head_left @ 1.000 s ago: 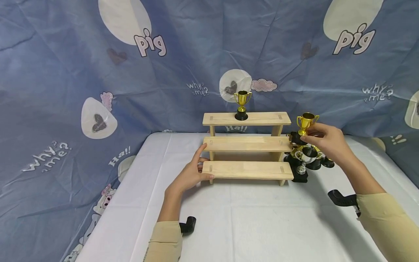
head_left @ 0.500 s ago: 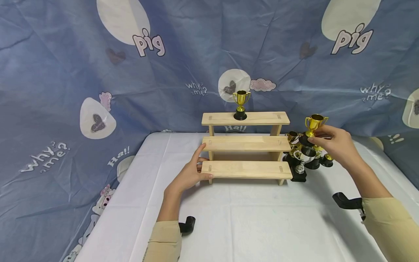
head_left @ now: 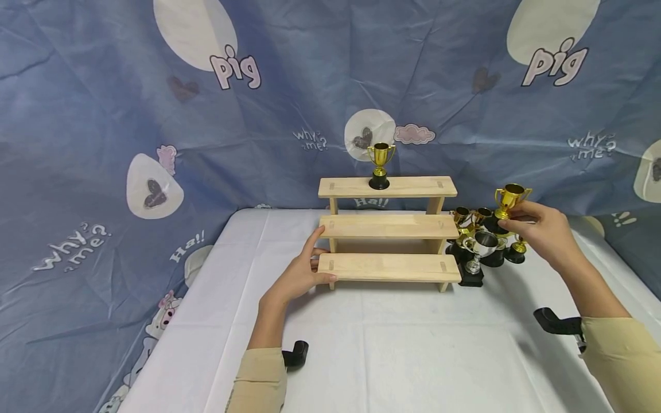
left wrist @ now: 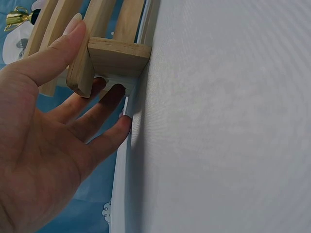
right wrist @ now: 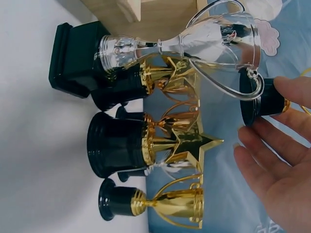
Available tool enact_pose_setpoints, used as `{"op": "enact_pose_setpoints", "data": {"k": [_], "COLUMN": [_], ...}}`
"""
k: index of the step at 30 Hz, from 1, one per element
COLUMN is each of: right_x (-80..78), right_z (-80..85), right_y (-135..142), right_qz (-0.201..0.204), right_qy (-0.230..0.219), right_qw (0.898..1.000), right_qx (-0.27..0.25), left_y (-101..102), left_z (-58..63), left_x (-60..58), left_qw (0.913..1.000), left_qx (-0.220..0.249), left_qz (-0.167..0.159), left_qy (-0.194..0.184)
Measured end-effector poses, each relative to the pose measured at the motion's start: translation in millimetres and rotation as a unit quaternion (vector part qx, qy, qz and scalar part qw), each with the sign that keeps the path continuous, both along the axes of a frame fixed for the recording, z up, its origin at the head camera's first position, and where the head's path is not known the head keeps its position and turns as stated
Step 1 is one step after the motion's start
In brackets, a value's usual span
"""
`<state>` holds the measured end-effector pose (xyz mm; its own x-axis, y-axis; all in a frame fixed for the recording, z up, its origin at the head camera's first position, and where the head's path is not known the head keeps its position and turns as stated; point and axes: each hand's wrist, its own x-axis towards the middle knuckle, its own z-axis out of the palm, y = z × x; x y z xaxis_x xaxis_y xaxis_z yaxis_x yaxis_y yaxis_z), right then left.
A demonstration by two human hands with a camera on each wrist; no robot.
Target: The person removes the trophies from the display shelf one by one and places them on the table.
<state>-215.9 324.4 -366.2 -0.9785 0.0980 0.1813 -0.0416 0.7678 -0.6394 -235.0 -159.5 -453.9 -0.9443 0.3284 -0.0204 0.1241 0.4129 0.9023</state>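
A three-tier wooden display stand [head_left: 387, 227] is on the white-covered table. My left hand [head_left: 295, 276] grips the left end of its lowest plank; in the left wrist view, the thumb [left wrist: 60, 51] lies over the wood and other fingers reach behind and below. To the right of the stand, my right hand [head_left: 544, 229] pinches a gold trophy cup [head_left: 510, 198] low down, keeping it upright above the other trophies. Its black base [right wrist: 266, 101] shows in the right wrist view, partly behind a silver trophy [right wrist: 214, 41]. Another gold trophy cup [head_left: 381, 156] stands on the top tier.
Several trophies crowd the table beside the stand's right end, including a gold star trophy [right wrist: 192, 143] and a small gold cup [right wrist: 177, 204]. A blue printed curtain [head_left: 289, 86] hangs behind. White tablecloth [head_left: 413, 344] stretches in front of the stand.
My right hand has moved right and slightly down with the gold trophy cup, uncovering more of the trophies beside the stand. My left hand keeps its place on the stand.
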Motion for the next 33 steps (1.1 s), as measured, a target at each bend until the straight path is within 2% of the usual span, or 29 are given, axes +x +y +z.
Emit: {"op": "enact_pose_setpoints", "data": {"k": [8,16,20,24,31,33], "right_x": [3.8,8.0,9.0,10.7,15.2,17.1], "right_z": [-4.7,-12.1,-15.0,-16.1,-24.9,-27.1], "right_y": [8.2,12.5,13.8,15.1,20.5,21.9], "right_qz": [0.002,0.001,0.003,0.005,0.024,0.028], "right_qy": [0.005,-0.012,-0.021,-0.018,0.018,0.015], "right_qw": [1.000,1.000,1.000,1.000,0.999,0.999], "right_qx": [-0.010,-0.018,-0.016,-0.013,-0.035,-0.044], "left_y": [-0.7,2.3,2.5,2.1,-0.5,-0.9], "left_z": [1.9,27.4,29.1,26.6,0.5,-2.0], "left_x": [-1.3,12.3,14.4,13.0,-2.5,-3.2], "left_qw": [0.9998,0.9991,0.9992,0.9992,0.9998,0.9999], "left_qx": [0.002,0.008,0.011,0.010,0.003,0.003], "left_qz": [-0.010,-0.024,-0.020,-0.016,-0.006,-0.005], "left_qy": [-0.019,-0.033,-0.033,-0.036,-0.020,-0.011]}}
